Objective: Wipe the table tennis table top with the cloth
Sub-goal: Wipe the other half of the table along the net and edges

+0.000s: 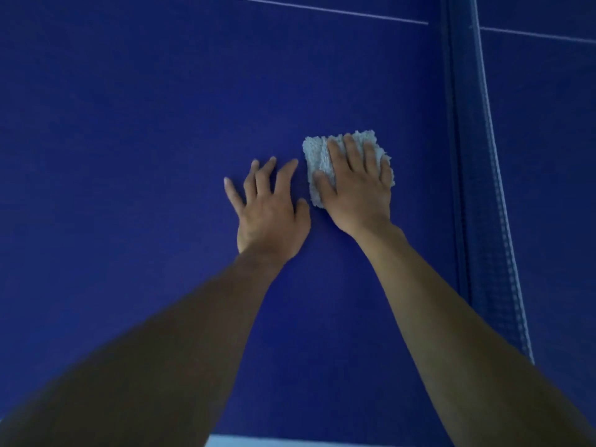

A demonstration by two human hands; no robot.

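Right hand [358, 191] lies flat w/ straight fingers pressing the folded cloth [317, 156] onto the blue table top [129, 124], near the net [483, 188] on the right; left hand [267, 211] rests open, fingers spread, on the bare surface just beside it, holding nothing. Cloth looks like soft, light terry, prob. bunches or slides out if pushed from an edge, so best held w/ palm over its middle, even pressure.

Deep blue table top [129, 124] with thin white lines, pale grey-white nubbly cloth [317, 156], blue net [483, 221]
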